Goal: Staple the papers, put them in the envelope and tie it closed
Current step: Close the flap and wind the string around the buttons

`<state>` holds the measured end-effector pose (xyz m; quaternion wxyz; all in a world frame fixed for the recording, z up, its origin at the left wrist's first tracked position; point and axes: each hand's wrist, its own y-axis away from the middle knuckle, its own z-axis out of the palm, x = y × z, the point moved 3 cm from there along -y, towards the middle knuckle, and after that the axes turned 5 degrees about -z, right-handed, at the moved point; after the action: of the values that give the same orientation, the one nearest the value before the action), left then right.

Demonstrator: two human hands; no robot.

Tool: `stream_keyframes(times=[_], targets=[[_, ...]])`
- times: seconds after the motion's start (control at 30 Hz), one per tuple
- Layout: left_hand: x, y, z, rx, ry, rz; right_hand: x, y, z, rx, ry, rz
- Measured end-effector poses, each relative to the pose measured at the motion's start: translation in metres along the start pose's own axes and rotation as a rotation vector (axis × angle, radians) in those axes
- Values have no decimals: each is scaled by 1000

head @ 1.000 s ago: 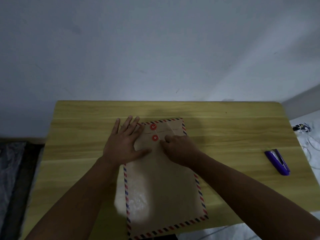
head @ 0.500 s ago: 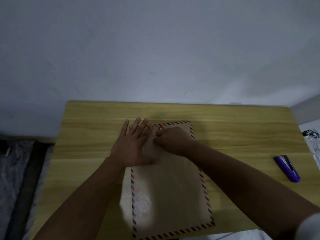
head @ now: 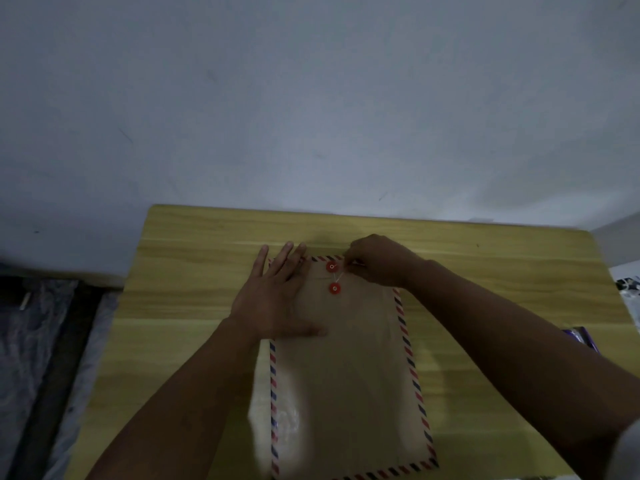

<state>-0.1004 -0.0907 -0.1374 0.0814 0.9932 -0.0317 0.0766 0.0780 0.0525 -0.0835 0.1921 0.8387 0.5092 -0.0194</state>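
Your right hand point(head: 375, 259) moved up and right since half a second ago: it was covering the lower button, now it sits at the envelope's top right corner and both red buttons show. Your left hand point(head: 277, 296) stayed put, flat and open, fingers spread, palm pressing the upper left part of the envelope point(head: 346, 375).

Right hand is closed in a pinch on the thin string point(head: 338, 277). String runs taut from the pinched fingertips down-left to the lower button point(head: 334, 288), passing just beside the upper button point(head: 331, 267). Can't tell how many wraps are on either button.

Envelope is brown kraft with a red and blue striped border, lying flat on the wooden counter point(head: 194, 271), flap end away from you, flap folded down. Papers not visible. Pale glare patch on the envelope's lower left and the counter beside it.

Purple stapler point(head: 581, 339) is at the counter's right side, well apart from the envelope, mostly hidden behind your right forearm. Grey wall behind the counter; dark floor at left.
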Motion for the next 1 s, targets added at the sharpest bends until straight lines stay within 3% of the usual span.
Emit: stream_keyframes(times=[0.3,0.5,0.8,1.0], targets=[[-3,-2,2,-5,-12,13,-3,-28,-17,29,192,134],[-2,-1,-1,-22,-9,7,-34,-48,-14,5,307,86],[-2,-1,-1,-40,-5,-5,-52,-34,1,-12,286,45],[-2,-2,-2,-46,-14,-8,-46,9,21,78,302,-85]])
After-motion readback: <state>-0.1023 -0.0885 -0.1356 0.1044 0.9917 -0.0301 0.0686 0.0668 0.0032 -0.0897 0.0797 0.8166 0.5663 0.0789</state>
